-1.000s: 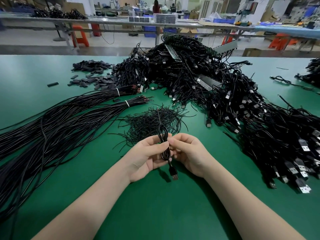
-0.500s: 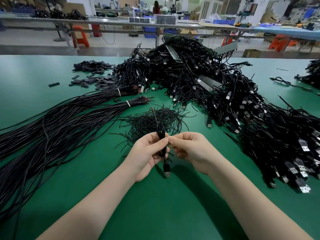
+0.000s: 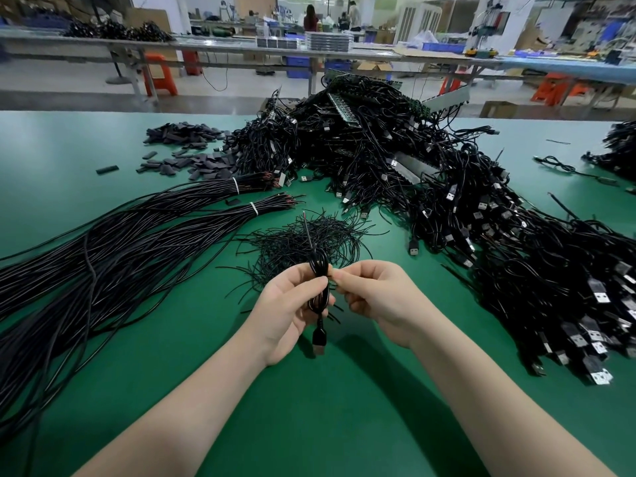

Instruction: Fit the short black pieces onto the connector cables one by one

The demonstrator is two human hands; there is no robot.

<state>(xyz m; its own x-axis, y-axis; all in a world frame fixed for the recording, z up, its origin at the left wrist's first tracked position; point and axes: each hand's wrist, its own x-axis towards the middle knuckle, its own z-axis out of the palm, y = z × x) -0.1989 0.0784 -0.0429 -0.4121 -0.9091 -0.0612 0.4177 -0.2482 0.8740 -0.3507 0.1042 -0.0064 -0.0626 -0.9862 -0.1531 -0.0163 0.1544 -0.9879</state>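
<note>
One coiled black USB connector cable is gripped in the left hand, near centre; the right hand pinches at its coil. Short black sleeve pieces lie far left on the green surface, apparently unfitted. Judged barely begun: the large black cable heap remains at right.

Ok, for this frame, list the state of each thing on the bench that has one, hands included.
left hand: grips the coiled cable.
right hand: fingers pinch at the coil's side.
coiled cable: looped, held above the table, plug hanging down.
short black pieces: loose, scattered at far left.
long cable bundles: tied with white bands, lying flat.
connector cable heap: tangled pile.
</note>
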